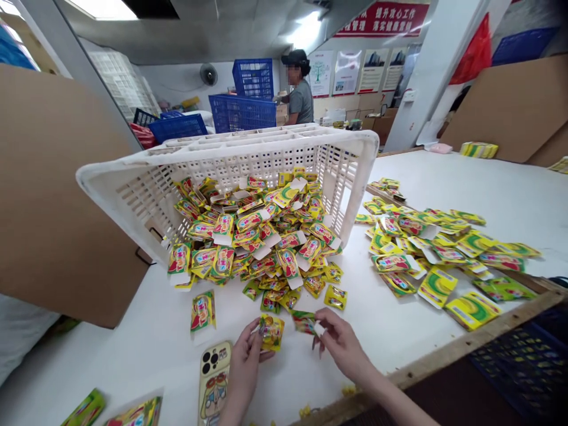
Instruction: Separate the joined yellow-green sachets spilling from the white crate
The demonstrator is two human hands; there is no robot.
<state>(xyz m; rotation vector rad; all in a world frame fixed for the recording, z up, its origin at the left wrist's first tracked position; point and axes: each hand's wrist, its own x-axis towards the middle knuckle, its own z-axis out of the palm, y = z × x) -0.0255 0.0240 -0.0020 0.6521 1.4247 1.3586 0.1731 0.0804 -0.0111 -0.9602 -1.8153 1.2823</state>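
My left hand [247,352] pinches a small yellow candy packet [272,332] between thumb and fingers. To its right, my right hand [339,343] grips a small green and red candy box [304,322] near its white end flap. A gap separates the two held things. Just beyond both hands, a white plastic crate [341,142] lies tipped with its opening toward me. Small printed boxes [251,222], several with flaps standing open, spill out of it. Loose shiny packets [336,297] lie in front of the pile.
A phone in a decorated case [215,378] lies beside my left wrist. One box [203,312] rests left of the pile. More yellow boxes [437,287] are heaped at right by the table's wooden edge [465,343]. Cardboard [57,195] stands at left. Behind, a person [302,94] stands near blue crates [242,112].
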